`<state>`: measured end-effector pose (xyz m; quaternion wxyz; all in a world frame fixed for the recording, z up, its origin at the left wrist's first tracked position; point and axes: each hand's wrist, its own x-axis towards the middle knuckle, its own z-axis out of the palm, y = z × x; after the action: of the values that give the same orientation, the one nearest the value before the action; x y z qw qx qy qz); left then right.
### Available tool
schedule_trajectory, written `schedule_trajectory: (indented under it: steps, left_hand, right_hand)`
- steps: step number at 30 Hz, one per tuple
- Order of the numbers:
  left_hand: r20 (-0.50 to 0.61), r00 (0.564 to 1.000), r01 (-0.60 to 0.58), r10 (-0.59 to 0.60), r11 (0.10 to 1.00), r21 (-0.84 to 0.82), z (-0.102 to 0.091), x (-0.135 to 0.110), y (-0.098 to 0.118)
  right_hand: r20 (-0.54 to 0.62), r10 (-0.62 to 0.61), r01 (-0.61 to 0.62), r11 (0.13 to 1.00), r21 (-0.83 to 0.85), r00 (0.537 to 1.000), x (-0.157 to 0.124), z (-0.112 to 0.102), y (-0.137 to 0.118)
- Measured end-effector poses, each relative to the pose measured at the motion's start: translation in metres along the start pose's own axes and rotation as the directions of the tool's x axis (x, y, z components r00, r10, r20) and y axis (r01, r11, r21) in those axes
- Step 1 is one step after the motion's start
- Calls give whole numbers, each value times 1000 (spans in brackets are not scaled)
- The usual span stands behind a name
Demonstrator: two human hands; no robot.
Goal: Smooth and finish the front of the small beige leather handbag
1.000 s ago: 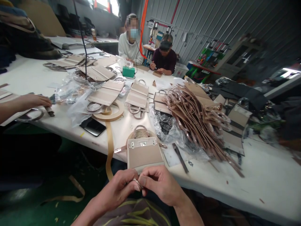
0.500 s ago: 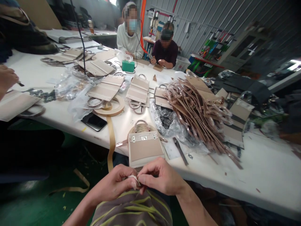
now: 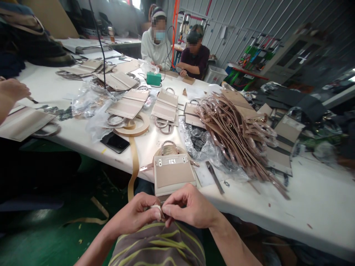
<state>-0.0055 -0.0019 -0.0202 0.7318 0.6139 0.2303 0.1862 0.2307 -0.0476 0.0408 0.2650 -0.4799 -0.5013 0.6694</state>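
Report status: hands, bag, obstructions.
Left hand pinching pale piece, right hand at its edge. Beige bag just beyond. Dark tool right of bag, not in the way.

No readable lettering anywhere right now: down at lower centre, the fittings (image 3: 172, 161) on the bag (image 3: 175, 178) carry dark marks too small to make out; up right of centre, the sheet (image 3: 223, 32) on the wall (image 3: 249, 22) is just a pale blur, any print on it lost.

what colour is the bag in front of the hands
The bag is tan with cream edges; head view.
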Motion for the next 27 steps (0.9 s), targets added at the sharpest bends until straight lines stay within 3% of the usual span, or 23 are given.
schedule_trajectory:
  steps: [27]
  left_hand:
    - [-23,1000,10,-8,998,59,0,0,-2]
  right_hand:
    - [-57,15,-17,999,-39,998,2,1,5]
